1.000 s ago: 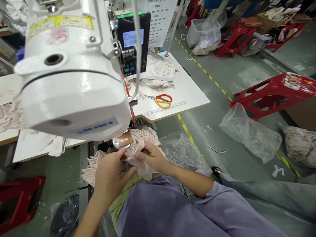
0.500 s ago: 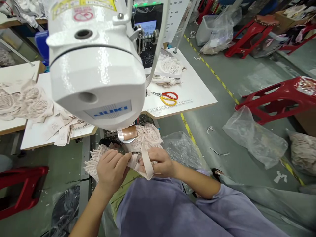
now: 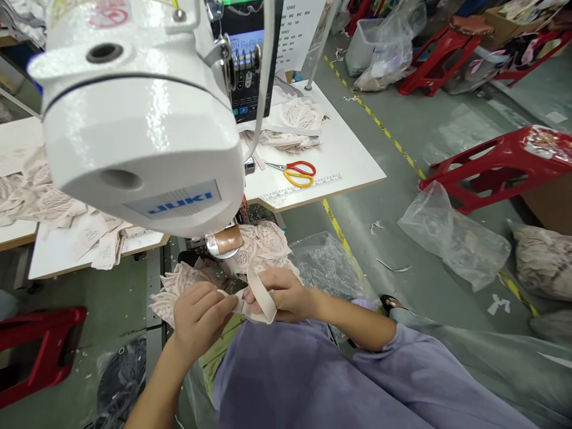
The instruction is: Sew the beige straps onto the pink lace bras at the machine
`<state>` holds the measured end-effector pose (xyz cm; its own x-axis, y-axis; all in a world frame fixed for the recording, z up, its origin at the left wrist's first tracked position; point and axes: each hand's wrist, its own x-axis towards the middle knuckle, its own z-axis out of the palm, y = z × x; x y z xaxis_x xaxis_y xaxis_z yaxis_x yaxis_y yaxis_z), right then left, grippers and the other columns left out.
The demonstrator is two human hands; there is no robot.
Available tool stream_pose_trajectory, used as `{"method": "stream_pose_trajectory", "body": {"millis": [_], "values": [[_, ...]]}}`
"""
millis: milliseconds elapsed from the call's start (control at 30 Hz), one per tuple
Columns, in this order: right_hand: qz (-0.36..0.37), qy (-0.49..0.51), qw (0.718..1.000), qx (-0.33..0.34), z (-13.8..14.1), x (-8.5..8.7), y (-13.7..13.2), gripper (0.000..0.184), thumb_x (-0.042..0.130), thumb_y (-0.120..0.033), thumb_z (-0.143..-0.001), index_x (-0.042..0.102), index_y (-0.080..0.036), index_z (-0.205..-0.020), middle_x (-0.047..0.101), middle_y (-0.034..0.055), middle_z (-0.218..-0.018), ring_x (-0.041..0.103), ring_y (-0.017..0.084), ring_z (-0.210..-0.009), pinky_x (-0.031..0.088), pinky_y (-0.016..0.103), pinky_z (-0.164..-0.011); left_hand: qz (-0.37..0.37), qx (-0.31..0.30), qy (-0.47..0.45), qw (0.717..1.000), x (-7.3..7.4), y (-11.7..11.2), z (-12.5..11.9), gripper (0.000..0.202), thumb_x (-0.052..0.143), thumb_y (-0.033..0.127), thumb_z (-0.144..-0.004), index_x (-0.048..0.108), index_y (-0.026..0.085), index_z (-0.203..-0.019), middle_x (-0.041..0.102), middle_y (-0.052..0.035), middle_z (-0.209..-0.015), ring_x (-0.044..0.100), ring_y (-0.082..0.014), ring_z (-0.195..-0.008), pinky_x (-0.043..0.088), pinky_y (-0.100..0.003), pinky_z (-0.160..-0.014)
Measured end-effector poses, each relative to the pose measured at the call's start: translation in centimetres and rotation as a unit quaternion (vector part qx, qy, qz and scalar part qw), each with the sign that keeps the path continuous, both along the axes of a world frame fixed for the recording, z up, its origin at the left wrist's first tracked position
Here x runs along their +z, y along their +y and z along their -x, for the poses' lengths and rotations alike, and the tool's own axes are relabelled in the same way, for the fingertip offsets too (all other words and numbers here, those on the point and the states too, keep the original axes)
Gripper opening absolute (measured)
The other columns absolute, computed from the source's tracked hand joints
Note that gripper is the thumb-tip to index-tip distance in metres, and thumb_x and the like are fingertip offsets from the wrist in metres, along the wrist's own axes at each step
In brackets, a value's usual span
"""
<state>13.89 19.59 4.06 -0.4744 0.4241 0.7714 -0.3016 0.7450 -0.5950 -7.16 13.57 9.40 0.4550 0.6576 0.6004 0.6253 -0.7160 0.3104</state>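
Note:
A beige lace bra (image 3: 263, 244) hangs below the head of a white sewing machine (image 3: 143, 149), its lace spreading out on both sides of my hands. My left hand (image 3: 201, 316) is closed on the bra's edge, thumb pressed over the fabric. Close to its right, my right hand (image 3: 286, 295) pinches the same edge, and a loop of beige strap (image 3: 261, 292) runs across its fingers. The fingertips of both hands are partly hidden by fabric. A copper-coloured plate (image 3: 227, 239) on the machine sits just above the lace.
Scissors (image 3: 298, 173) with red and yellow handles lie on the white table (image 3: 348, 143), beside a printed ruler. More lace pieces (image 3: 295, 122) are stacked behind them. Beige pieces (image 3: 40, 190) cover the left table. A red stool (image 3: 500, 167) and plastic bags (image 3: 456, 238) stand on the right floor.
My view has shifted, so the machine appears further left. The hands have drawn slightly nearer each other along the bra's edge, both still gripping it.

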Motion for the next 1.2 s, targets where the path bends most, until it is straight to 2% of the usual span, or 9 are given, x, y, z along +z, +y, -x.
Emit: {"method": "stream_pose_trajectory", "body": {"millis": [67, 167, 267, 467, 667, 800, 967, 1067, 1200], "values": [[0.0, -0.005, 1.0, 0.005, 0.1, 0.0, -0.1, 0.012, 0.059, -0.026, -0.097, 0.066, -0.018, -0.094, 0.071, 0.0078, -0.087, 0.07, 0.016, -0.087, 0.058, 0.027, -0.082, -0.011, 0.007, -0.008, 1.0, 0.1, -0.1, -0.1, 0.006, 0.054, 0.014, -0.096, 0.057, 0.019, -0.099, 0.059, -0.0012, -0.062, 0.053, -0.0156, -0.059, 0.042, -0.028, -0.059], [-0.002, -0.047, 0.999, 0.013, 0.0, -0.4, -0.3, 0.022, 0.054, -0.031, -0.099, 0.067, -0.02, -0.084, 0.07, 0.0074, -0.084, 0.07, 0.017, -0.089, 0.058, 0.029, -0.085, -0.007, 0.012, -0.013, 1.0, 0.1, -0.3, -0.2, 0.004, 0.054, 0.018, -0.096, 0.055, 0.02, -0.093, 0.055, 0.0006, -0.059, 0.047, -0.015, -0.054, 0.038, -0.028, -0.055], [-0.004, -0.077, 0.997, 0.019, -0.2, -0.7, -0.4, 0.03, 0.053, -0.035, -0.1, 0.066, -0.02, -0.077, 0.069, 0.0067, -0.081, 0.069, 0.016, -0.086, 0.058, 0.03, -0.085, -0.004, 0.007, -0.011, 1.0, -0.1, -0.4, -0.1, 0.002, 0.055, 0.017, -0.096, 0.054, 0.019, -0.095, 0.053, 0.0018, -0.058, 0.045, -0.0151, -0.053, 0.034, -0.028, -0.053], [-0.01, -0.07, 0.997, 0.015, -0.2, -0.5, -0.4, 0.031, 0.051, -0.034, -0.101, 0.065, -0.02, -0.077, 0.068, 0.0072, -0.081, 0.069, 0.015, -0.085, 0.058, 0.029, -0.085, 0.005, -0.015, 0.01, 1.0, -0.3, -0.7, 0.2, 0.008, 0.055, 0.009, -0.093, 0.057, 0.016, -0.097, 0.053, -0.0005, -0.056, 0.046, -0.0166, -0.055, 0.035, -0.03, -0.054], [-0.001, 0.02, 1.0, 0.024, 0.5, 0.3, -0.3, 0.015, 0.057, -0.025, -0.098, 0.065, -0.019, -0.086, 0.07, 0.0066, -0.082, 0.071, 0.015, -0.083, 0.059, 0.027, -0.083, -0.002, -0.011, 0.0, 1.0, -0.4, -0.8, 0.0, 0.008, 0.055, 0.014, -0.095, 0.053, 0.018, -0.089, 0.05, 0.0, -0.054, 0.042, -0.0163, -0.055, 0.034, -0.03, -0.054], [-0.001, 0.025, 0.999, 0.021, 0.7, 0.3, -0.3, 0.015, 0.057, -0.026, -0.098, 0.064, -0.02, -0.087, 0.07, 0.0066, -0.083, 0.072, 0.016, -0.083, 0.06, 0.027, -0.08, -0.004, -0.001, -0.011, 1.0, -0.3, -0.8, 0.1, 0.005, 0.052, 0.02, -0.099, 0.051, 0.018, -0.094, 0.05, 0.0004, -0.055, 0.041, -0.0161, -0.055, 0.035, -0.029, -0.054], [0.003, 0.029, 0.999, 0.031, 0.5, 0.3, -0.2, 0.01, 0.058, -0.023, -0.098, 0.065, -0.018, -0.094, 0.07, 0.0075, -0.084, 0.071, 0.017, -0.087, 0.059, 0.028, -0.081, -0.021, 0.003, 0.012, 1.0, -0.3, -1.0, 0.3, 0.01, 0.057, 0.013, -0.094, 0.054, 0.016, -0.103, 0.051, 0.0009, -0.056, 0.042, -0.0159, -0.056, 0.036, -0.029, -0.056], [-0.002, 0.034, 0.999, 0.032, 0.5, 0.3, -0.3, 0.01, 0.059, -0.022, -0.097, 0.066, -0.016, -0.095, 0.069, 0.008, -0.085, 0.071, 0.017, -0.088, 0.059, 0.028, -0.082, -0.012, -0.001, 0.014, 1.0, -0.3, -1.0, 0.2, 0.006, 0.057, 0.01, -0.092, 0.057, 0.015, -0.095, 0.05, 0.0006, -0.055, 0.041, -0.0157, -0.056, 0.033, -0.029, -0.055], [-0.003, 0.037, 0.999, 0.026, 0.7, 0.3, -0.6, 0.009, 0.059, -0.023, -0.097, 0.066, -0.017, -0.094, 0.07, 0.0072, -0.087, 0.07, 0.016, -0.087, 0.059, 0.028, -0.083, -0.005, -0.001, -0.012, 1.0, -0.5, -0.8, 0.1, 0.006, 0.057, 0.018, -0.096, 0.055, 0.015, -0.091, 0.05, -0.0002, -0.056, 0.04, -0.0156, -0.055, 0.032, -0.029, -0.054]]}}
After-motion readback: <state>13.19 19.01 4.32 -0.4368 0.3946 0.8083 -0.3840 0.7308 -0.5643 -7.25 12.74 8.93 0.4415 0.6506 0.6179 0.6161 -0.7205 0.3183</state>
